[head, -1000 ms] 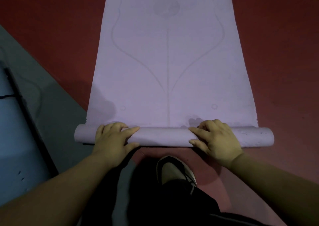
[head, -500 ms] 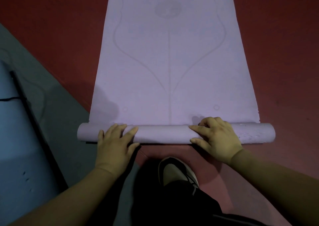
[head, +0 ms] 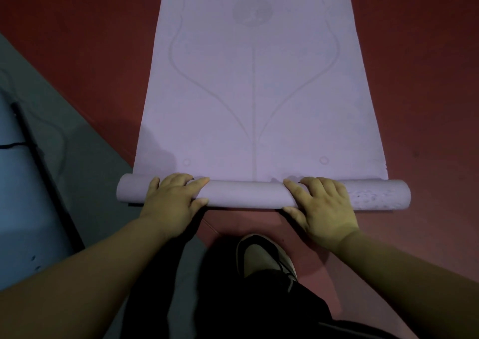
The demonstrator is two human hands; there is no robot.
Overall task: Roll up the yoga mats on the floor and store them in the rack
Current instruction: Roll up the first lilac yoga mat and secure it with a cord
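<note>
A lilac yoga mat (head: 252,84) with a pressed-in line pattern lies flat on the red floor and runs away from me. Its near end is wound into a roll (head: 246,194) lying crosswise in front of me. My left hand (head: 172,201) presses on the left part of the roll, fingers curled over its top and thumb along its near side. My right hand (head: 322,205) grips the right part the same way. No rack is in view.
A grey-green mat (head: 64,141) lies on the floor to the left, with a blue mat (head: 18,209) and a black strap (head: 39,162) beyond it. My shoe (head: 261,255) and dark trouser leg sit just behind the roll. Red floor (head: 420,105) extends on the right.
Both hands have pushed the roll a little farther away from me, and the roll has grown slightly thicker. The hands keep the same hold.
</note>
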